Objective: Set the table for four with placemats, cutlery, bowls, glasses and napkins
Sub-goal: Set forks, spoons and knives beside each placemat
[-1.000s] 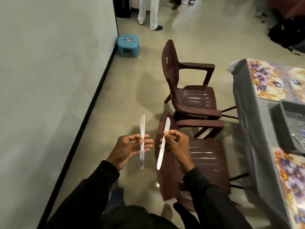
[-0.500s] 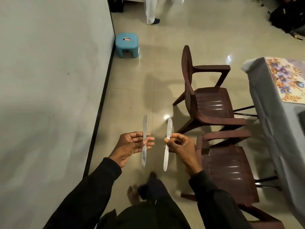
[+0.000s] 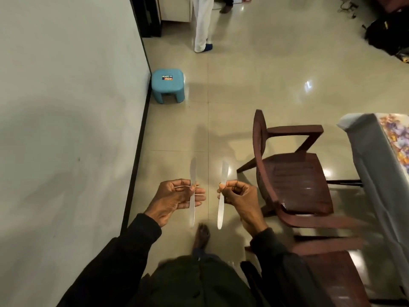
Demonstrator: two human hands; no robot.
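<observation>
Out in front of the body, above the tiled floor (image 3: 243,89), the left knife (image 3: 192,193) is being held upright by the left hand (image 3: 174,198), with the pale strip being gripped across the fingertips and the palm being turned towards the camera. Just beside it, but apart from it, the right knife (image 3: 220,207) is being pinched near its middle between thumb and curled fingers of the right hand (image 3: 239,196), its tip being pointed away and its handle end being hung downward. Both knives are being carried nearly parallel, with a gap being left between them. Dark sleeves (image 3: 124,258) are being worn on both arms, and a bare foot (image 3: 202,235), blurred, is being shown below the knives. To the right, a dark brown chair (image 3: 294,173) is being faced towards the counter (image 3: 380,178), which is being covered by a grey cloth with a flowered placemat (image 3: 396,138) on its top; a second chair (image 3: 327,275) is being shown nearer, also blurred. Farther off, a blue stool (image 3: 168,85) is being kept against the wall (image 3: 66,107), and a leg in white trousers (image 3: 201,23) is being shown beyond it.
</observation>
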